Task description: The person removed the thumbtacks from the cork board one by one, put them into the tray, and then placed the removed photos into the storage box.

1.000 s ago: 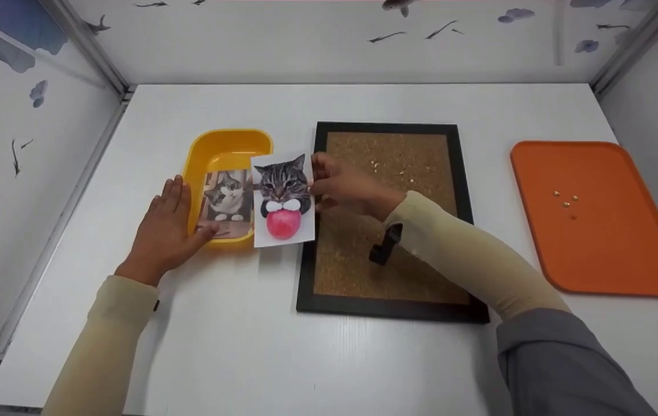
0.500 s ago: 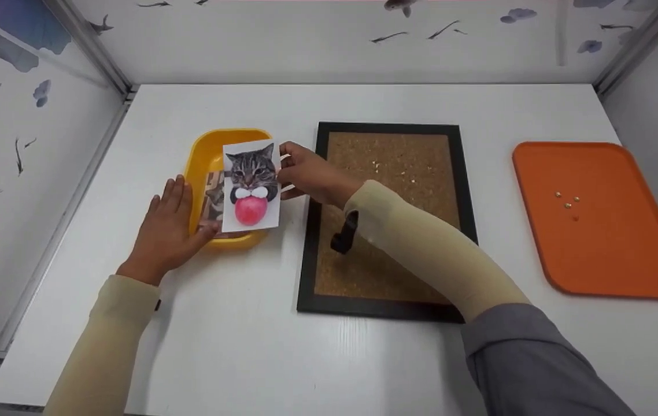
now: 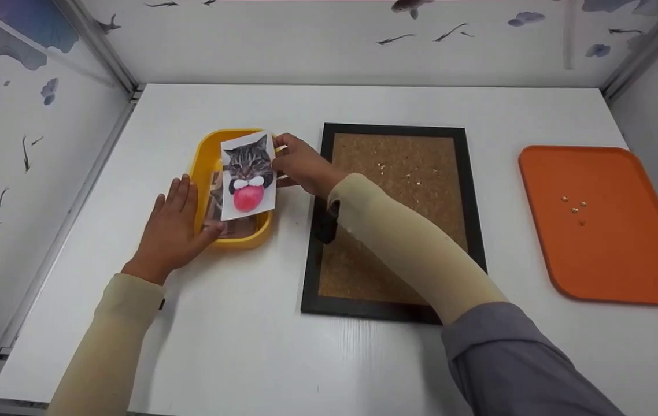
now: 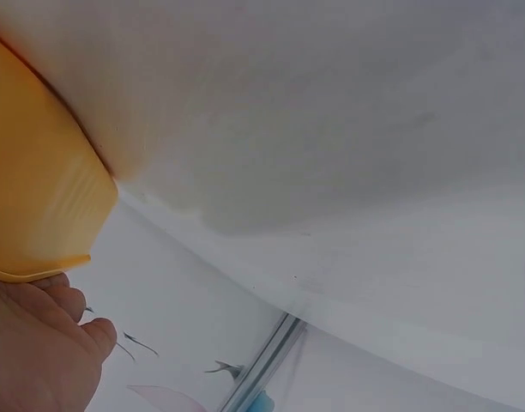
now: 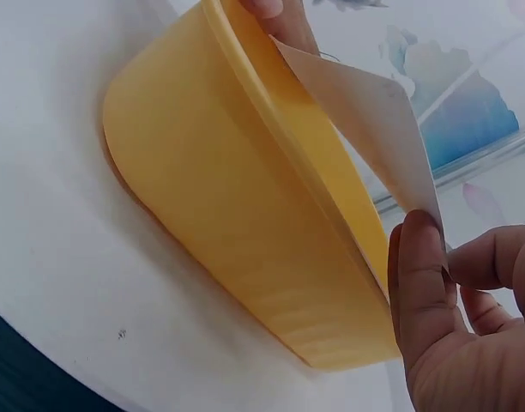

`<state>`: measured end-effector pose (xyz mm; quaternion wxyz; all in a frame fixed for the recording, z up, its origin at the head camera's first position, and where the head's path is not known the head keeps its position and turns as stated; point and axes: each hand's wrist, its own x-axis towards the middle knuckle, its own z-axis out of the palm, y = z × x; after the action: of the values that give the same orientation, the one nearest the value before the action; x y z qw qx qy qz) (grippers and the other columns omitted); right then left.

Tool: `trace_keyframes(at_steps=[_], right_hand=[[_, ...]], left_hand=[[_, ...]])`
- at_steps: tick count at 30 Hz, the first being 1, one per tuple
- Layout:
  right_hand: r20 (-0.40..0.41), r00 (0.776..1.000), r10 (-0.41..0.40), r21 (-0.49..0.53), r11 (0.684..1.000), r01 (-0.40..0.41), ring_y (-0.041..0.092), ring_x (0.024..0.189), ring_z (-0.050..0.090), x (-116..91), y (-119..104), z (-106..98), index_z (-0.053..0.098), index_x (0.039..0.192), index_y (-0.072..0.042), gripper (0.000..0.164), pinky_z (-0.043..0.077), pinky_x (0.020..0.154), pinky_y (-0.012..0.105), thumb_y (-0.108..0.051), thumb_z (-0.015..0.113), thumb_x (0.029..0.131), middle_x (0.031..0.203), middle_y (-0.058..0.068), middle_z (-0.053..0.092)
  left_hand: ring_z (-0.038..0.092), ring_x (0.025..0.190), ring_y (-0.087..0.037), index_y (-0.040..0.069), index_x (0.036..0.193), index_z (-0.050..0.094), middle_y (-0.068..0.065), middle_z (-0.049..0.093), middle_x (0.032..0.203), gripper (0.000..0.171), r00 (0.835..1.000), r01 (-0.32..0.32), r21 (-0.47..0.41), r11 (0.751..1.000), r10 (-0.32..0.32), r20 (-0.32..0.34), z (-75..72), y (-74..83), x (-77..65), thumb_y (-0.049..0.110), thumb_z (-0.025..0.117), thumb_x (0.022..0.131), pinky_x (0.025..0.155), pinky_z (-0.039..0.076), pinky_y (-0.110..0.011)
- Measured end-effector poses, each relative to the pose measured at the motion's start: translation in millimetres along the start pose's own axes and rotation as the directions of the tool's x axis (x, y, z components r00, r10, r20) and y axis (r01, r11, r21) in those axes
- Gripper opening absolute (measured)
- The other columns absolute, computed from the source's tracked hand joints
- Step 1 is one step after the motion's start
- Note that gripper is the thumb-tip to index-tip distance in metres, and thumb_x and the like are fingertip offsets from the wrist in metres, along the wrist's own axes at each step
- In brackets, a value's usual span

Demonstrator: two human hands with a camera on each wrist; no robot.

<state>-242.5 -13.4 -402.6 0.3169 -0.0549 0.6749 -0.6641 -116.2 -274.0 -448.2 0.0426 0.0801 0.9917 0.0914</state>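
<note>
My right hand pinches the right edge of a photo print, which shows a tabby cat above a pink ball. It is held tilted over the yellow plastic basin. Only the pale back of this print shows in the right wrist view, between thumb and fingers. Inside the basin lies another cat photo, partly covered by the held one. My left hand rests against the basin's left side, fingers straight, thumb reaching over the near left rim. In the left wrist view its fingertips touch the rim.
A black-framed corkboard lies right of the basin, partly under my right forearm. Farther right, an orange tray carries several small gold-coloured pins. Printed wall panels enclose the white table.
My right hand has carried the tabby photo leftward, from above the corkboard's left edge to over the basin, and it now covers much of the other photo. The left hand has stayed on the basin.
</note>
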Motion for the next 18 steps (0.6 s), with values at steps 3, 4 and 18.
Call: trace_keyframes(at_steps=[3,4,18], right_hand=[[-0.008,1.0,0.002,-0.009,1.0,-0.002,0.024,0.095,0.067,2,1,7,0.045,0.126,-0.011,0.033,0.059,0.077,0.034,0.001,0.054,0.097,0.116,0.013,0.058],[-0.007,1.0,-0.002,-0.007,1.0,0.002,0.023,0.096,0.067,3,2,10,0.045,0.127,-0.011,0.033,0.059,0.077,0.034,0.001,0.055,0.097,0.116,0.013,0.057],[-0.003,0.999,-0.036,-0.064,0.997,0.036,0.022,0.085,0.063,9,10,44,0.047,0.122,-0.01,0.029,0.054,0.092,0.045,0.003,0.056,0.097,0.106,0.013,0.057]], left_hand=[[-0.004,0.151,-0.034,-0.001,0.157,0.005,-0.019,0.001,0.165,0.1,1.0,-0.007,0.005,1.0,0.007,-0.005,0.0,-0.6,0.1,0.067,0.04,0.094,0.118,0.002,-0.056],[-0.004,0.151,-0.034,-0.002,0.157,0.005,-0.019,0.001,0.165,0.1,1.0,-0.007,0.005,1.0,0.007,-0.005,-0.1,-0.9,0.1,0.067,0.041,0.094,0.118,0.001,-0.057],[-0.003,0.151,-0.034,0.0,0.158,0.005,-0.02,0.004,0.165,0.106,0.999,-0.012,0.011,1.0,0.013,-0.031,1.0,-0.1,2.1,0.076,0.035,0.091,0.118,0.003,-0.058]])
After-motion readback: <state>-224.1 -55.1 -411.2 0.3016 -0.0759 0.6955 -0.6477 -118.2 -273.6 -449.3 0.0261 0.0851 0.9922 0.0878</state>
